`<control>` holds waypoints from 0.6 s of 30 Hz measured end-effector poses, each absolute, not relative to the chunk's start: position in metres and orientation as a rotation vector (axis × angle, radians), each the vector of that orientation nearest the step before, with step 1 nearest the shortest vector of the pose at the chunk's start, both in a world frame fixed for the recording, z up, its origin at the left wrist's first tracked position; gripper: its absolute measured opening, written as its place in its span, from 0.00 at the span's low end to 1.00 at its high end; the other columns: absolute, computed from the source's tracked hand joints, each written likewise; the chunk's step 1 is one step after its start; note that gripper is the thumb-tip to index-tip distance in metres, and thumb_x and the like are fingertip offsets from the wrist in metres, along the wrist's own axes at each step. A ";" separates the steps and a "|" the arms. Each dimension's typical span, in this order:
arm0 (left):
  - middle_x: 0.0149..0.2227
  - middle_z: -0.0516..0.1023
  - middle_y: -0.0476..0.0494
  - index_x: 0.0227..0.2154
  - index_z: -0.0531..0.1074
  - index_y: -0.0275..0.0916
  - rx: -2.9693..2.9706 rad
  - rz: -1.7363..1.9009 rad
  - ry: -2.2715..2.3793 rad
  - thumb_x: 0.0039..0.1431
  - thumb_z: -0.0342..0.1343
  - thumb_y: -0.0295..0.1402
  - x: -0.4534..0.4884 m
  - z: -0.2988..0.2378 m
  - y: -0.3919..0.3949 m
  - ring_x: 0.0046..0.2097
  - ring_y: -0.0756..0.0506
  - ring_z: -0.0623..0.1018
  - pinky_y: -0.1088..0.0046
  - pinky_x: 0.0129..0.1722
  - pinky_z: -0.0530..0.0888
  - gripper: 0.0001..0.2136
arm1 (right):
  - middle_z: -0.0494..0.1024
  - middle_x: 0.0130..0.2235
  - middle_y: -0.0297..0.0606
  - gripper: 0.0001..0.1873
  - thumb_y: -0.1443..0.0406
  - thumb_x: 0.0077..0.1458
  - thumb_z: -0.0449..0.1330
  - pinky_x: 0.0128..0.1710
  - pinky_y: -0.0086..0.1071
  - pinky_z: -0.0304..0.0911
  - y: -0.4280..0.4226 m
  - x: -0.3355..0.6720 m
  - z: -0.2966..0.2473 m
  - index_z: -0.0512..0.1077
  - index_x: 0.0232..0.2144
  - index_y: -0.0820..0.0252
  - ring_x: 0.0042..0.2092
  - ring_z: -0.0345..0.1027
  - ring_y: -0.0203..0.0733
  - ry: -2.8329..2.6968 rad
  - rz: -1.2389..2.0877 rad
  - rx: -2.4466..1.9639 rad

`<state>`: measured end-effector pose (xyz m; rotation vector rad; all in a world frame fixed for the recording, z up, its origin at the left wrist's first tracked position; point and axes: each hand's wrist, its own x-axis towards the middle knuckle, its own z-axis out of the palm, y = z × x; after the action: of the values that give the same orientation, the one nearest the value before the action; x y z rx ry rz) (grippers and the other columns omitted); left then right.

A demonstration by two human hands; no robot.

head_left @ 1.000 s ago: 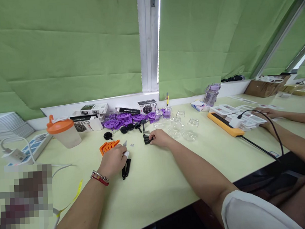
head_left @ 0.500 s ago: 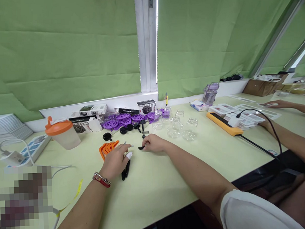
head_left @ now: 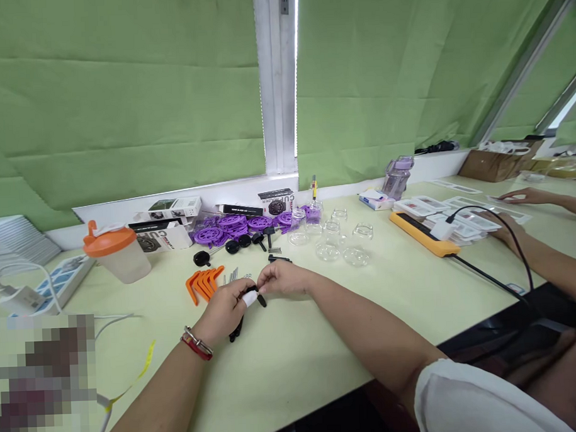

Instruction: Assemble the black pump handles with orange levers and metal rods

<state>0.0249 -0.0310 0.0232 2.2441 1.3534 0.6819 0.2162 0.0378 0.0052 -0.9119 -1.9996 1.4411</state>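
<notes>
My left hand (head_left: pixel 225 311), with a white wrap on its thumb, is closed on a small black plastic piece (head_left: pixel 261 300). Meeting it from the right, my right hand (head_left: pixel 284 278) has thumb and fingers pinched at the same piece; the fingertips hide part of it. Black strips (head_left: pixel 235 332) lie partly under my left hand. Just beyond are orange angled pieces (head_left: pixel 205 283) in a row and thin metal pins (head_left: pixel 233 274). Another black part (head_left: pixel 279 259) rests behind my right hand, close to a metal spring (head_left: pixel 274 250).
Black round knobs (head_left: pixel 232 246), purple wheel-shaped parts (head_left: pixel 234 226) and clear plastic domes (head_left: pixel 357 256) stand toward the back. An orange-lidded cup (head_left: pixel 123 253) is at left, beside a power strip (head_left: pixel 68 280). At right lie an orange power strip (head_left: pixel 423 234) and a co-worker's arms (head_left: pixel 539 251).
My right hand has brought the small black piece left and nearer to me, up to my left fingers. My left hand has shifted slightly right and closed on it.
</notes>
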 end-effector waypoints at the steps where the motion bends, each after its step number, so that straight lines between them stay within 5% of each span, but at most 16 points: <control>1: 0.30 0.75 0.50 0.35 0.72 0.42 2.247 0.677 1.365 0.60 0.46 0.37 0.025 0.024 -0.032 0.32 0.48 0.73 0.71 0.31 0.69 0.10 | 0.76 0.30 0.35 0.05 0.67 0.46 0.62 0.37 0.30 0.61 0.044 0.220 0.004 0.75 0.30 0.63 0.33 0.67 0.36 -1.975 1.307 -0.965; 6: 0.32 0.76 0.49 0.36 0.71 0.41 2.269 0.658 1.359 0.61 0.46 0.38 0.026 0.026 -0.033 0.33 0.47 0.73 0.70 0.33 0.69 0.11 | 0.77 0.43 0.42 0.11 0.68 0.54 0.56 0.47 0.33 0.59 0.075 0.244 -0.007 0.77 0.38 0.61 0.45 0.68 0.41 -1.875 0.590 -1.341; 18: 0.33 0.76 0.48 0.37 0.71 0.41 2.255 0.647 1.343 0.60 0.46 0.37 0.024 0.023 -0.031 0.35 0.46 0.74 0.69 0.34 0.70 0.10 | 0.77 0.43 0.41 0.11 0.68 0.56 0.56 0.46 0.31 0.61 0.082 0.249 -0.015 0.78 0.38 0.59 0.44 0.68 0.42 -2.078 0.534 -1.415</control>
<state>0.0245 -0.0313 0.0231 2.2549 1.3430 0.6471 0.2492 0.0815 -0.0152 -1.4152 -2.0784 0.5340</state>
